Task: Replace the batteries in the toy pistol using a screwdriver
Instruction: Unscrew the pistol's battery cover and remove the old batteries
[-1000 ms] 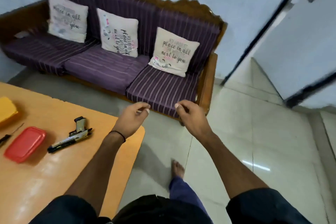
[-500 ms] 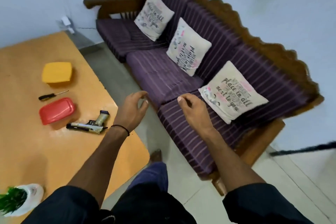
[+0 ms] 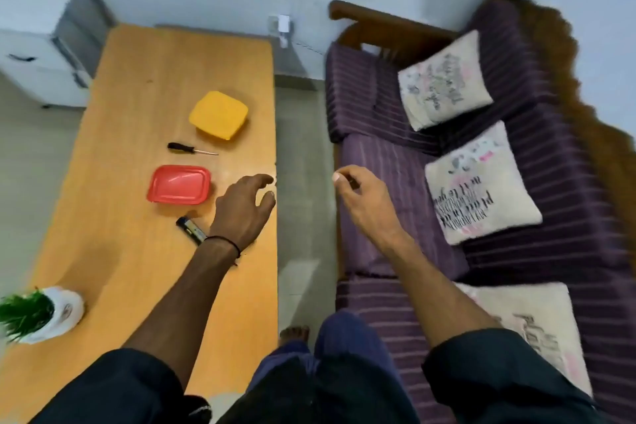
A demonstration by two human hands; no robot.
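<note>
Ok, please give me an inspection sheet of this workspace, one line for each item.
Surface: orange wooden table, mostly bare.
Job's things: toy pistol partly hidden under the left wrist; screwdriver between the two boxes. Batteries: nothing seen.
Clutter: yellow box, red box, potted plant.
Grippers: left hand open above the table edge; right hand loosely curled, empty.
Cables: nothing seen.
Surroundings: purple sofa with cushions; white cabinet.

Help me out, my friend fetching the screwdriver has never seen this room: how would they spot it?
On the orange wooden table, look between the yellow container and the red container. The screwdriver is the only slim thing there: black handle, thin metal shaft.
</note>
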